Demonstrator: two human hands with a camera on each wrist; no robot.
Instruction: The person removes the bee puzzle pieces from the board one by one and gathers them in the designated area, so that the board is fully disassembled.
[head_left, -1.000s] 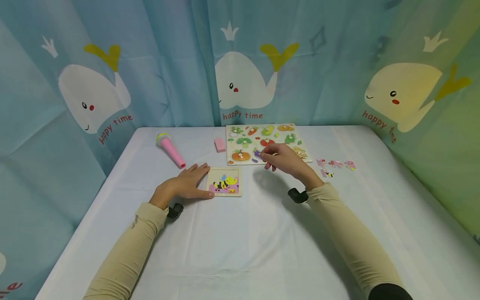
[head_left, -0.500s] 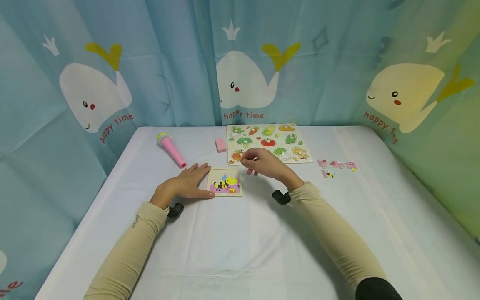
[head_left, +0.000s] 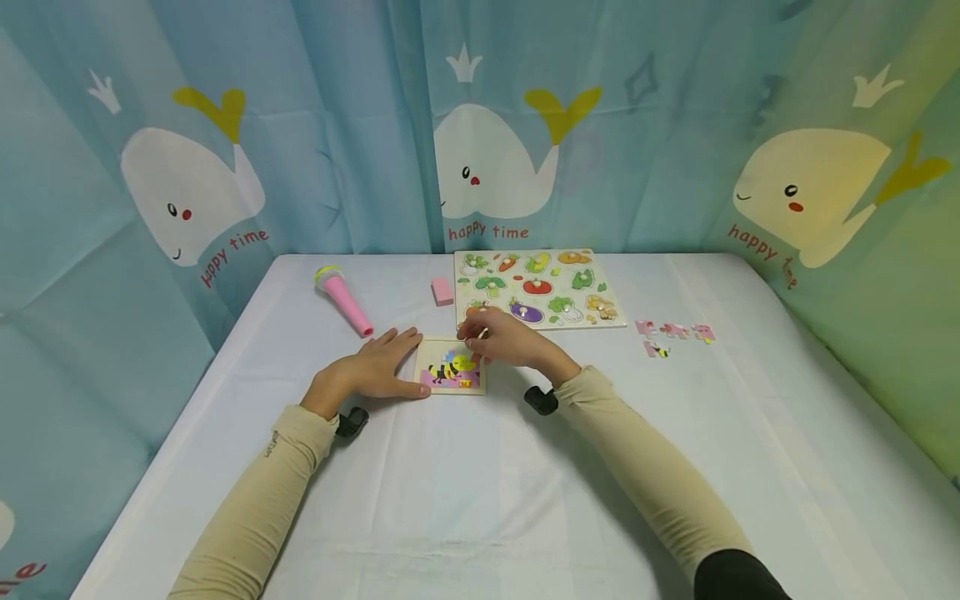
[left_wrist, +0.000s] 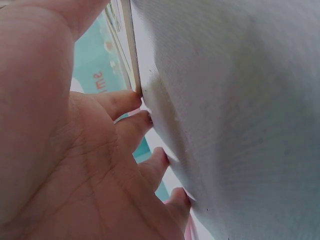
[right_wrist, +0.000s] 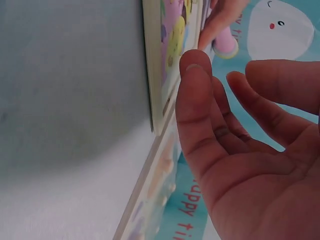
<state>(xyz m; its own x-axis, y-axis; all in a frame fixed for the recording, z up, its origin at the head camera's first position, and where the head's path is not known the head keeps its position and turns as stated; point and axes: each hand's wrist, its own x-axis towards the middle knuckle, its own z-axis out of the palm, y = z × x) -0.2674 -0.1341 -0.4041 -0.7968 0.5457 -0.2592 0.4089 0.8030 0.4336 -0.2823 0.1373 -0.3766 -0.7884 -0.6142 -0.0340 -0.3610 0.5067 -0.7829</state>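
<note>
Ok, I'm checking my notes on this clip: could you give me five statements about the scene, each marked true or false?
1. The left hand touches the bee puzzle. True.
2. The pink microphone stands upright. False: the pink microphone lies on the table.
3. Loose puzzle pieces lie to the right of the vegetable board. True.
4. The right hand rests flat on the table. False: the right hand is raised by the bee puzzle's far right corner.
5. The pink block lies right of the vegetable board. False: the pink block lies left of it.

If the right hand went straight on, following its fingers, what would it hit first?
Probably the left hand, across the bee puzzle, though the right hand may pass above it; its height is unclear.
</note>
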